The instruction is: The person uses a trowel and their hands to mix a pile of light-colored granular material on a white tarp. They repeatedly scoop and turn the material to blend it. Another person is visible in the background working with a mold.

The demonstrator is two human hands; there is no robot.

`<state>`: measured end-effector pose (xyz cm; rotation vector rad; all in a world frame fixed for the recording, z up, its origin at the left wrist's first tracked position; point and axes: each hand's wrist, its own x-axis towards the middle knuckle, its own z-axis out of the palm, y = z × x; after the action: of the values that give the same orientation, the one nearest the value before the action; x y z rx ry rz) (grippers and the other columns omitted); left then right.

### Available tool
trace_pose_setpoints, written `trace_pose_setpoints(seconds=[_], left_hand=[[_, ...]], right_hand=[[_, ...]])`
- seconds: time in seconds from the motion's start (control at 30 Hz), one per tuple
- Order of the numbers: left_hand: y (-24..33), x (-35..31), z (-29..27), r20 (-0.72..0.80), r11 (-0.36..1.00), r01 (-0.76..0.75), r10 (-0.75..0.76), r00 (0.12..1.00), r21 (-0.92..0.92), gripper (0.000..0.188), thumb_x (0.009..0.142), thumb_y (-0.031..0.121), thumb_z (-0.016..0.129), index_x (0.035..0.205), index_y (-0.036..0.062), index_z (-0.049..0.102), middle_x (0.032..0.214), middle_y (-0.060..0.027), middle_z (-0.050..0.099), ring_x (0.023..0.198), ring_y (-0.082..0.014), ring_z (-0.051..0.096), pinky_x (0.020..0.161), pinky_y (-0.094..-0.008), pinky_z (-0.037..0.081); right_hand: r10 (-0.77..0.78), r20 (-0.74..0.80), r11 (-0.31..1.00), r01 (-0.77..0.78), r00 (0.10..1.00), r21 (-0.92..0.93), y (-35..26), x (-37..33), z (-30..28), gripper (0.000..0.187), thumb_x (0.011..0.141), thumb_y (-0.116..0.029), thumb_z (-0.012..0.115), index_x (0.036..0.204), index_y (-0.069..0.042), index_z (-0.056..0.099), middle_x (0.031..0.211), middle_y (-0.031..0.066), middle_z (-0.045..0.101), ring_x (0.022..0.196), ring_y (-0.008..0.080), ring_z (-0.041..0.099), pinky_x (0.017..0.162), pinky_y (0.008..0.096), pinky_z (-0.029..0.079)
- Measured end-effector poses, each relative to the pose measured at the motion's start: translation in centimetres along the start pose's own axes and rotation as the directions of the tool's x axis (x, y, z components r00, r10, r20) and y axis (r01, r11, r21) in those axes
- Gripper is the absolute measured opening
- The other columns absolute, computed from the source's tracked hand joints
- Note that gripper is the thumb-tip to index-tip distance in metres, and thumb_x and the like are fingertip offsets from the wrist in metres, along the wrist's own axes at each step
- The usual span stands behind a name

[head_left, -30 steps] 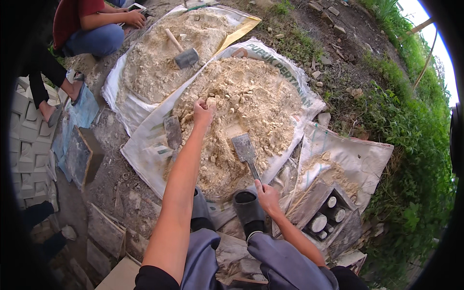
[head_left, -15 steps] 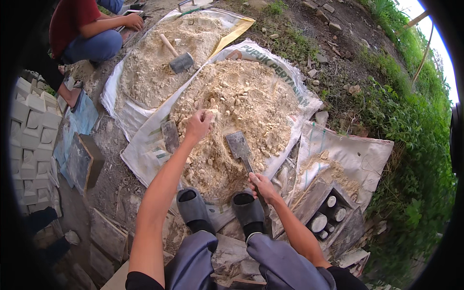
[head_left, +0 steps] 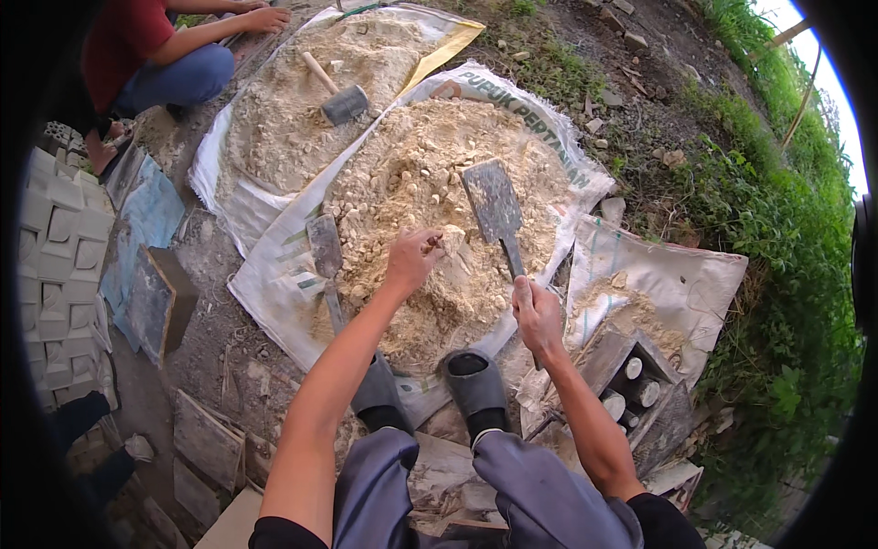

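While the right hand, right of the frame's centre, has its fingers clamped around the handle of a flat-bladed hand tool, the blade slants toward the top of the picture over a heap of crumbled pale stone. At mid-frame, the left hand has its fingertips pinched on a pale stone lump, below and left of that blade. The heap lies on a white woven sack; near its left edge rests a second flat-bladed tool. A wooden-handled mallet lies at upper left of centre.
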<state>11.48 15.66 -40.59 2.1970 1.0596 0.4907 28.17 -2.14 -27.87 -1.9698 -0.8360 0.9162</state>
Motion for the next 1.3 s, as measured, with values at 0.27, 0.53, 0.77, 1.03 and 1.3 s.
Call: trace_pose_setpoints(seconds=[0.27, 0.53, 0.77, 1.03, 1.3], left_hand=[[0.2, 0.0, -0.6, -0.194, 0.928, 0.191, -0.261, 0.946, -0.319, 0.022, 0.088, 0.007, 0.063, 0.108, 0.0011, 0.061, 0.092, -0.0087, 0.061, 0.077, -0.0174, 0.059, 0.070, -0.0304, 0.050], [0.3, -1.4, -0.3, -0.284, 0.968, 0.048, -0.119, 0.951, -0.245, 0.022, 0.089, -0.006, 0.049, 0.109, -0.0016, 0.057, 0.097, -0.0164, 0.059, 0.089, -0.0293, 0.058, 0.080, -0.0381, 0.049], [-0.6, -1.0, -1.4, -0.419, 0.990, 0.142, -0.118, 0.900, 0.026, 0.021, 0.088, -0.005, 0.046, 0.107, 0.0000, 0.054, 0.105, -0.0162, 0.057, 0.103, -0.0345, 0.053, 0.094, -0.0438, 0.042], [-1.3, -1.6, -1.3, -0.375, 0.991, 0.102, -0.062, 0.925, 0.088, 0.021, 0.091, 0.001, 0.046, 0.110, 0.0014, 0.054, 0.117, -0.0162, 0.055, 0.113, -0.0352, 0.050, 0.099, -0.0429, 0.040], [-0.9, -2.6, -1.1, -0.375, 0.999, 0.043, -0.028, 0.927, 0.030, 0.028, 0.089, -0.005, 0.041, 0.115, -0.0010, 0.052, 0.116, -0.0179, 0.055, 0.115, -0.0360, 0.049, 0.102, -0.0437, 0.039]], right_hand=[[-0.023, 0.083, 0.910, 0.055, 0.996, -0.411, 9.3, 2.3, 4.3, 0.061, 0.098, -0.048, 0.046, 0.071, 0.005, 0.057, 0.058, 0.0168, 0.052, 0.054, 0.0201, 0.047, 0.055, 0.0380, 0.040], [0.220, 0.090, 0.970, -0.208, 0.971, -0.128, 7.2, 0.4, 2.2, 0.064, 0.098, -0.050, 0.046, 0.067, 0.005, 0.054, 0.054, 0.0105, 0.048, 0.053, 0.0187, 0.044, 0.053, 0.0386, 0.037], [-0.109, -0.166, 0.993, 0.114, 0.980, 0.020, 0.7, 1.5, 2.3, 0.047, 0.100, -0.034, 0.050, 0.069, 0.002, 0.052, 0.050, 0.0070, 0.039, 0.049, 0.0134, 0.034, 0.047, 0.0348, 0.029], [0.235, 0.008, 0.897, -0.213, 0.972, -0.387, 8.9, -0.9, 4.4, 0.070, 0.093, -0.059, 0.043, 0.072, 0.005, 0.060, 0.062, 0.0256, 0.055, 0.058, 0.0383, 0.051, 0.060, 0.0501, 0.038], [0.164, -0.065, 0.955, -0.175, 0.984, -0.239, 3.2, -1.1, 1.4, 0.067, 0.096, -0.053, 0.047, 0.067, 0.007, 0.057, 0.053, 0.0199, 0.048, 0.048, 0.0236, 0.040, 0.052, 0.0437, 0.034]])
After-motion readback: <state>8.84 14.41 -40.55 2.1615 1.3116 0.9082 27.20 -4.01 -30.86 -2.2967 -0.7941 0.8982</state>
